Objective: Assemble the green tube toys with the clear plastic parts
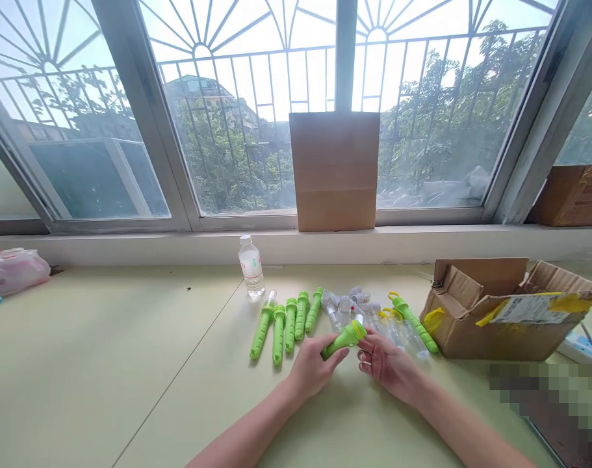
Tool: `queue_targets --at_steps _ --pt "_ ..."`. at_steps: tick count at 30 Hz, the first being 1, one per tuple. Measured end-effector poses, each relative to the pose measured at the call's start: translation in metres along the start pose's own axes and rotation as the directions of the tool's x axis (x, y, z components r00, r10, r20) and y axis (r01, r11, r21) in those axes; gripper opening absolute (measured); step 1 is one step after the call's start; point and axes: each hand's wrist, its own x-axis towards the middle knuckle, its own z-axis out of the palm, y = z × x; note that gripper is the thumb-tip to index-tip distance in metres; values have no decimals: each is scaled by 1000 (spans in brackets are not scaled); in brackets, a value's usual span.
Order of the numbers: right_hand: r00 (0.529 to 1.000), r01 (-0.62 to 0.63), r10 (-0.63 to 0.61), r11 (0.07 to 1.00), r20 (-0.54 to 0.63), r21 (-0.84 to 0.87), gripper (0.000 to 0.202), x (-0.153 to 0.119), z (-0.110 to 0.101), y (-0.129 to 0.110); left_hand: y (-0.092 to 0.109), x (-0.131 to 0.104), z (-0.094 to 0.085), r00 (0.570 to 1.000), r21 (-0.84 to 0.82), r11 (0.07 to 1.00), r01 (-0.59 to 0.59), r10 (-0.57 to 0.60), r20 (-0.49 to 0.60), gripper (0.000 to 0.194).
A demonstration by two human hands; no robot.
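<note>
My left hand (313, 368) grips a green plastic stick-shaped toy (343, 338) by its lower end, with the yellow-tipped end pointing up and right. My right hand (386, 361) is beside the toy's top end, fingers curled and apart, touching or nearly touching it. A row of several similar green toys (286, 322) lies on the pale table just left of my hands. Behind my hands lies a pile of clear plastic tubes and caps (354, 309). One more green toy with a yellow loop (412, 320) lies to the right.
A small water bottle (251, 266) stands behind the row. An open cardboard box (505, 312) sits on the right. A flat cardboard piece (334, 170) leans on the window. A pink plastic bag (13, 269) lies far left, another box (571, 195) on the sill.
</note>
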Motion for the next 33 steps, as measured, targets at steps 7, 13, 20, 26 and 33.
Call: queue_targets --at_steps 7,13,20,26,33 --pt "1000 15 -15 1000 5 -10 25 1 1 1 0 0 -1 1000 14 1000 2 -2 4 33" --pt "1000 21 -21 1000 8 -2 23 2 1 3 -1 0 -1 1000 23 1000 -2 1 7 34" --pt "1000 25 -25 1000 13 1 23 4 -1 5 2 0 -1 1000 38 999 -13 12 7 34" --pt "999 33 -33 999 21 -25 23 2 0 4 -4 -1 4 998 83 996 30 -26 -52 29" --pt "998 34 -33 999 49 -19 33 -2 -1 3 -3 -3 3 997 91 994 66 -62 -48 21"
